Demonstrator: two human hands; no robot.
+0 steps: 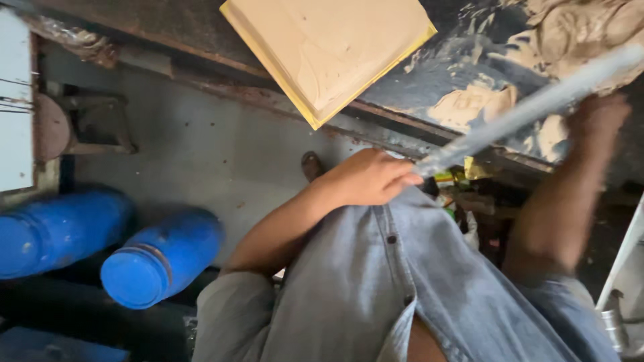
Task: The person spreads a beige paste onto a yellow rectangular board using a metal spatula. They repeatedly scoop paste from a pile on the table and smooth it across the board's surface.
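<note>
The left hand (pixel 369 177) pinches the lower end of a long, pale grey rod (pixel 530 107), fingers closed narrowly around its tip. The right hand (pixel 597 117) grips the same rod farther up, near its other end; that hand is blurred, but its fingers look wrapped around the shaft. The rod spans the gap between both hands, its long axis slanting from the left hand's fingertips up and away to the upper right, past the right hand.

Beyond the left hand, up and to its left, a square tan board with a yellow edge (pixel 329 53) lies on a dark, paint-smeared workbench (pixel 469 60). Below the left forearm, well apart from it, two blue barrels (pixel 161 258) lie on their sides on the grey floor (pixel 201 147). A grey shirt (pixel 402 281) fills the space beneath both hands.
</note>
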